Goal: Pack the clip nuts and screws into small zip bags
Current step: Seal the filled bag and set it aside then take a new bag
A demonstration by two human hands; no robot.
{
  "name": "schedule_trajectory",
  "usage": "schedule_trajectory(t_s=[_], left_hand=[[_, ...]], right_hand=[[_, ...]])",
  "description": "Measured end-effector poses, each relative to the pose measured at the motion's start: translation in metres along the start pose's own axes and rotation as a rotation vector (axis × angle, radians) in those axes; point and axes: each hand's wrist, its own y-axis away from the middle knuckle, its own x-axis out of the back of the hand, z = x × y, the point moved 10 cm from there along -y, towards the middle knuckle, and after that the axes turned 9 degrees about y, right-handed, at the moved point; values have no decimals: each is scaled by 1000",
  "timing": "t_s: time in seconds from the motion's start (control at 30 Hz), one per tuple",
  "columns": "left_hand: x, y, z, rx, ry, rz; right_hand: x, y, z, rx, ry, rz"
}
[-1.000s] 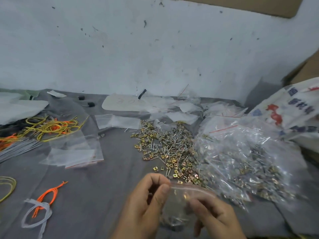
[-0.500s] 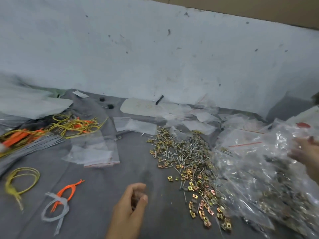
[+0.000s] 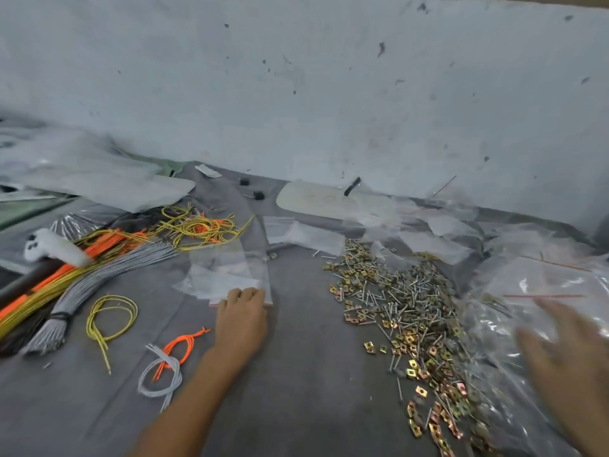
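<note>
By left hand (image 3: 242,319), zip bags (image 3: 227,278) (flat)

Gold clip nuts (image 3: 412,373), silver screws (image 3: 392,311) — orange, yellow, grey cords (image 3: 99,258).

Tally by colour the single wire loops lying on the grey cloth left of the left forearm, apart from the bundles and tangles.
yellow wire loop: 1
orange wire loop: 1, crossing the grey one
grey wire loop: 1
Total: 3
</note>
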Motion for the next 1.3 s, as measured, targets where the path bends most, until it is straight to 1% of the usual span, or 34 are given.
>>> schedule_trajectory(t_s=[0.07, 0.13, 0.17, 0.23, 0.27, 0.33, 0.37, 0.43, 0.47, 0.5, 0.6, 0.63, 0.7, 0.8, 0.9, 0.97, 1.07, 1.2, 1.3], left_hand=[[-11, -6, 4, -15, -112, -85], [-18, -10, 10, -71, -117, -110], [-17, -9, 14, -112, -47, -103], [-13, -3, 20, -161, 158, -90], [-8, 0, 19, -161, 191, -61], [-2, 5, 5, -62, 83, -11], [-3, 7, -3, -4, 28, -36], [-5, 10, -8, 30, 17, -95], [1, 11, -8, 26, 36, -82], [9, 13, -7, 21, 71, -33], [41, 27, 0, 1, 225, 173], [46, 35, 4, 10, 276, 199], [38, 54, 12, 73, 364, 136], [10, 82, 25, 108, 366, 16], [-3, 102, 40, 59, 428, -54], [-5, 109, 48, -11, 522, -95], [-8, 110, 53, -51, 641, -155], [-13, 108, 48, 43, 761, -199], [-16, 108, 49, 60, 805, -206]], right_hand=[[-21, 33, -41, 103, -126, -58], [-47, 73, -78, 229, -227, -86], [-54, 87, -92, 245, -285, -88], [-74, 111, -113, 267, -358, -156], [-86, 124, -121, 276, -389, -197], [-109, 142, -128, 212, -449, -292], [-118, 148, -131, 196, -457, -336], [-138, 160, -133, 172, -442, -428], [-142, 164, -135, 186, -418, -452], [-143, 166, -136, 219, -388, -429], [-145, 170, -134, 249, -356, -407], [-146, 169, -134, 256, -361, -408], [-150, 165, -135, 249, -411, -418], [-155, 153, -141, 175, -542, -435], [-167, 152, -153, 102, -641, -509], [-170, 154, -154, 77, -684, -491], [-169, 154, -148, 44, -714, -448], [-174, 154, -142, -11, -694, -456], [-175, 153, -141, -3, -663, -443]])
